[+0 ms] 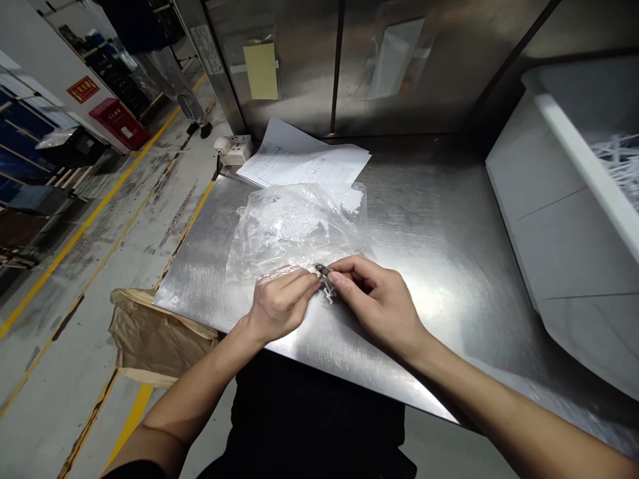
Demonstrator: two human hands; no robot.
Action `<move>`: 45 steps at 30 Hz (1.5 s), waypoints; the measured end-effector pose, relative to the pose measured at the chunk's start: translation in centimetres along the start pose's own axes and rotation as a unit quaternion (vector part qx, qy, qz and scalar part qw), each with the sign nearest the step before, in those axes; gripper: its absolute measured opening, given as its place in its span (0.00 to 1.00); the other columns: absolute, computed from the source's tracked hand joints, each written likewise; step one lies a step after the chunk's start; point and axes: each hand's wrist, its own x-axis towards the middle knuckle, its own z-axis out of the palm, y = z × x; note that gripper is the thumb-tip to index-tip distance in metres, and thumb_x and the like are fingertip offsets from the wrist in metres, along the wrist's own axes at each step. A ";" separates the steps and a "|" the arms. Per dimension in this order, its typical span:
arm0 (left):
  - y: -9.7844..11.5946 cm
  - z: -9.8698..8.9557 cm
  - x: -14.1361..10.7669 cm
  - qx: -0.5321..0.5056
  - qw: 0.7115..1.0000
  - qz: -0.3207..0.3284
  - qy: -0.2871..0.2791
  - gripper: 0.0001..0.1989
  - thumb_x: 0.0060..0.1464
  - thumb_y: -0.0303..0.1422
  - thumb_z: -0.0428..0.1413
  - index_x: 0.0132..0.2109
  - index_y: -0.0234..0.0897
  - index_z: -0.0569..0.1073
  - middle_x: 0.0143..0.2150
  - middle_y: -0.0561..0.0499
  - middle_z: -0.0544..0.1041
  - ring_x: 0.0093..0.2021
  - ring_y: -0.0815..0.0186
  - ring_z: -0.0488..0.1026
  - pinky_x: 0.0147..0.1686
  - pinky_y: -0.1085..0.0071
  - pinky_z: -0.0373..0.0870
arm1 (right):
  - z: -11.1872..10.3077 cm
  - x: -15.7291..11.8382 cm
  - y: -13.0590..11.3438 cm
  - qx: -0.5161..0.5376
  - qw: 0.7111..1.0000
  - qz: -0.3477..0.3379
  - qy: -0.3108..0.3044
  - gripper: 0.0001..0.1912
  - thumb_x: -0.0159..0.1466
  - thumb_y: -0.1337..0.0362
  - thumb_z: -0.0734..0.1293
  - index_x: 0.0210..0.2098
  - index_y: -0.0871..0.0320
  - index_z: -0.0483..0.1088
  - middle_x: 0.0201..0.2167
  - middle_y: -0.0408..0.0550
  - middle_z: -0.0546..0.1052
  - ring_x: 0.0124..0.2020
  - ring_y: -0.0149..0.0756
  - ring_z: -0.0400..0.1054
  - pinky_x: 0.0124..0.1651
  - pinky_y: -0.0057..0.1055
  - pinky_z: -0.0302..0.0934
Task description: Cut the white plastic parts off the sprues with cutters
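My right hand (382, 299) is closed in a pinch on a small shiny metal tool that looks like a nail clipper (323, 269). Close beside it, my left hand (284, 303) has its fingers pressed together around a small branched white plastic piece (328, 293), partly hidden by the fingers. The two hands meet just above the steel tabletop near its front edge. Right behind them lies a crumpled clear plastic bag (244, 256) with many tiny white pieces (294, 216) in or on it. Its near edge touches or passes under my left hand; I cannot tell which.
Printed sheets (304, 156) lie behind the bag, next to a white power strip (237, 150). At right stands a large grey bin (529, 193) holding white plastic pieces (622, 166). An open brown paper bag (160, 336) is below the table's left edge. A person (170, 73) stands farther off.
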 end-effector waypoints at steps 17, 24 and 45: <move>-0.1 -1.2 0.5 0.010 0.994 -0.091 0.056 0.14 0.77 0.26 0.53 0.40 0.38 0.78 0.35 0.50 0.81 0.37 0.65 0.79 0.40 0.68 0.72 | -2.3 1.2 -0.1 -0.065 0.996 0.001 -0.065 0.10 0.76 0.56 0.70 0.48 0.54 0.82 0.40 0.47 0.86 0.39 0.43 0.81 0.41 0.38 0.69; -0.2 -1.1 0.4 0.009 0.995 -0.088 0.050 0.14 0.77 0.27 0.53 0.40 0.38 0.77 0.35 0.49 0.81 0.37 0.64 0.77 0.39 0.67 0.71 | -2.2 1.0 -0.2 -0.111 0.991 -0.023 -0.069 0.10 0.78 0.57 0.69 0.49 0.54 0.82 0.40 0.47 0.86 0.36 0.41 0.80 0.40 0.39 0.68; -0.2 -1.2 0.8 0.043 0.997 -0.063 0.021 0.17 0.78 0.29 0.50 0.37 0.39 0.75 0.32 0.49 0.77 0.33 0.63 0.74 0.36 0.64 0.70 | -2.3 0.9 0.1 -0.160 0.983 -0.054 -0.078 0.11 0.78 0.57 0.68 0.49 0.53 0.82 0.39 0.48 0.88 0.35 0.43 0.80 0.38 0.38 0.67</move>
